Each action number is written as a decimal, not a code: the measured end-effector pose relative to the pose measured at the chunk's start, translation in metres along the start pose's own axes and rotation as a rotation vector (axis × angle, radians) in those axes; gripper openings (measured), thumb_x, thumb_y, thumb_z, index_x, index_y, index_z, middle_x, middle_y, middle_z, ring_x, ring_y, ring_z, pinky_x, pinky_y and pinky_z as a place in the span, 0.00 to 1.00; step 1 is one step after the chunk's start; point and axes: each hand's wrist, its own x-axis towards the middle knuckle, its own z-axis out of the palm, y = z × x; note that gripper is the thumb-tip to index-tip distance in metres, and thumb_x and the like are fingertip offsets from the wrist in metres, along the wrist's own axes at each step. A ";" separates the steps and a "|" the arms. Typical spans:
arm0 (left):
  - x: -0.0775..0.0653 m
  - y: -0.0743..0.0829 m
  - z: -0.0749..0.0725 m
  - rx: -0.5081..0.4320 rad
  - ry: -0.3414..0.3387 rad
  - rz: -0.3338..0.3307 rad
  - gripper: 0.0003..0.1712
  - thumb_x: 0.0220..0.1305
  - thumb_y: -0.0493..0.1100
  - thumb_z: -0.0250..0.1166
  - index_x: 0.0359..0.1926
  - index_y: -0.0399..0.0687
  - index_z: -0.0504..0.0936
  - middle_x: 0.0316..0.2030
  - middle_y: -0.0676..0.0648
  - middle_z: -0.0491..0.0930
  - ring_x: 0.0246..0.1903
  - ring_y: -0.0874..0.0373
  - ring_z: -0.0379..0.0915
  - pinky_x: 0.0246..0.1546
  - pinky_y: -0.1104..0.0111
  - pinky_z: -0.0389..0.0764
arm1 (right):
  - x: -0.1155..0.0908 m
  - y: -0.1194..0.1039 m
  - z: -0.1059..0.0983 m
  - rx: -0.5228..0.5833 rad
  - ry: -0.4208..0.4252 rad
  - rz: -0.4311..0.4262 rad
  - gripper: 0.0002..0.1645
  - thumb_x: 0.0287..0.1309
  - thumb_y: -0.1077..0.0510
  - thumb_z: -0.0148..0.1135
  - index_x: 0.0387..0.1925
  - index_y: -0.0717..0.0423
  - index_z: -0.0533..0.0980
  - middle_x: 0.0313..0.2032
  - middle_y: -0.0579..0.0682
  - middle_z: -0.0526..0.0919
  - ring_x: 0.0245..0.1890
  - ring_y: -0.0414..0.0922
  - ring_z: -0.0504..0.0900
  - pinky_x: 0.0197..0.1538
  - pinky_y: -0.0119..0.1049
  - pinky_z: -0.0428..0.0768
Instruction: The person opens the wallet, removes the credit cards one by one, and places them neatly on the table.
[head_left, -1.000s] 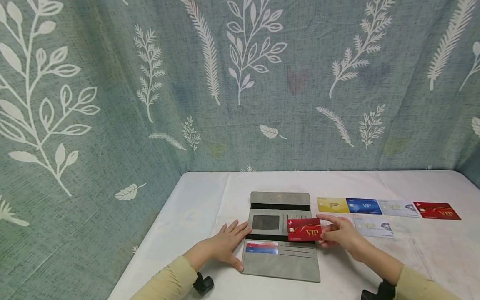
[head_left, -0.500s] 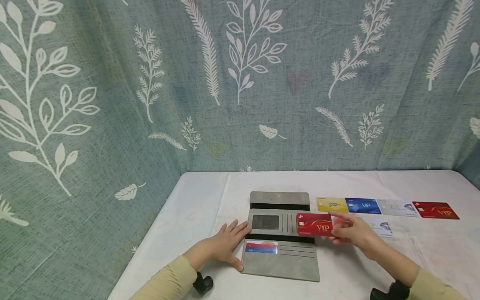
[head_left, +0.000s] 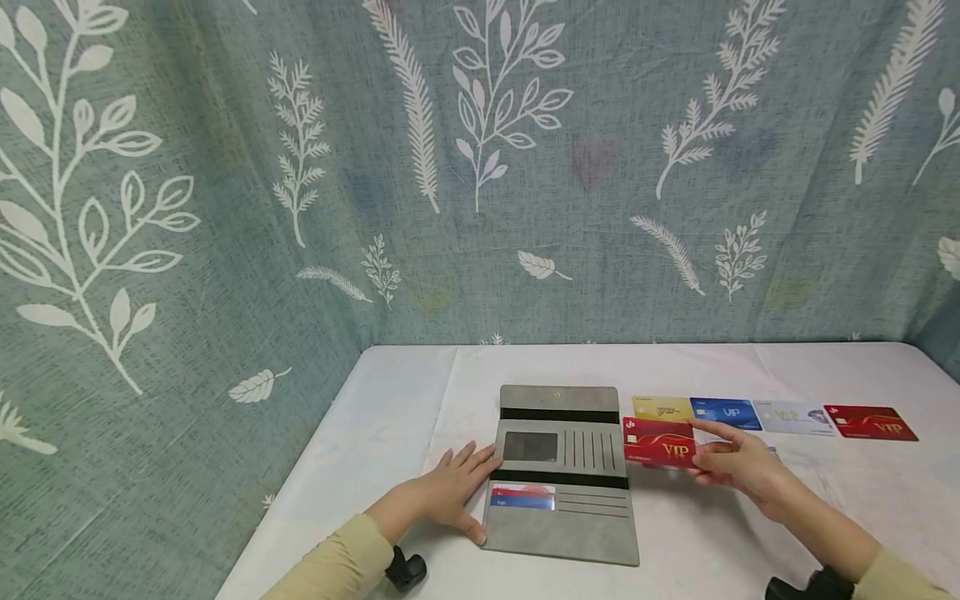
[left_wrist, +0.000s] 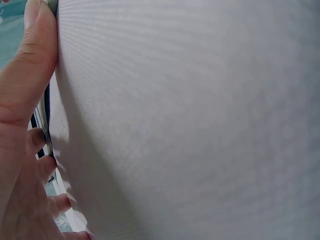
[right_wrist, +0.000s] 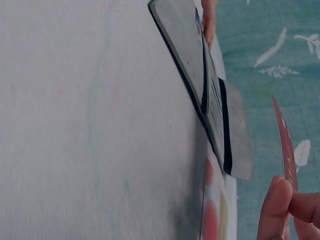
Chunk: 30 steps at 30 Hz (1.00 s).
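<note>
A: Status?
B: My right hand [head_left: 742, 471] pinches a red card [head_left: 658, 442], lifted off the table [head_left: 420, 392], just right of the wallet [head_left: 558, 537] and apart from it. My left hand [head_left: 453, 492] is spread, gripping nothing, fingertips and thumb at the wallet's left edge.
A: How far along?
B: Partway, I'd judge. Done: wallet lies unfolded, stacked cards [head_left: 522, 497] show at the left of its near panel. Exact count, can't tell. Not done: the red card is in no slot. Near slits [head_left: 594, 502] and far slits [head_left: 588, 451], both on the right side, show no card.
A: What else is out?
B: Far row, left to right: yellow card [head_left: 663, 407], blue card [head_left: 724, 413], silver card [head_left: 793, 418], second red one [head_left: 870, 422]. Nearer: a white card with red patches [right_wrist: 210, 215].
A: Anything in the way?
B: Nothing I can see between red card and wallet. Held card and fingers mostly hide the nearer row from the head view, so can't tell what all lies there.
</note>
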 end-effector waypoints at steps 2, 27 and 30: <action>-0.001 0.000 0.000 0.001 0.001 -0.001 0.63 0.38 0.68 0.68 0.70 0.48 0.49 0.71 0.46 0.43 0.69 0.41 0.37 0.62 0.41 0.45 | -0.001 0.000 -0.005 -0.004 0.005 0.003 0.42 0.58 0.64 0.58 0.68 0.64 0.47 0.34 0.50 0.78 0.31 0.45 0.83 0.37 0.35 0.81; 0.001 -0.001 0.001 -0.007 -0.002 -0.018 0.64 0.37 0.69 0.68 0.70 0.50 0.49 0.71 0.47 0.42 0.69 0.42 0.36 0.63 0.42 0.44 | -0.013 0.011 -0.068 0.001 0.042 0.005 0.32 0.60 0.60 0.57 0.64 0.62 0.59 0.33 0.43 0.79 0.32 0.45 0.83 0.38 0.35 0.81; 0.000 -0.001 0.002 -0.003 0.005 -0.016 0.64 0.37 0.69 0.69 0.70 0.49 0.49 0.71 0.46 0.43 0.69 0.41 0.36 0.63 0.42 0.44 | -0.014 0.014 -0.077 0.035 0.043 0.007 0.25 0.58 0.58 0.59 0.58 0.48 0.69 0.32 0.42 0.79 0.32 0.45 0.84 0.38 0.35 0.81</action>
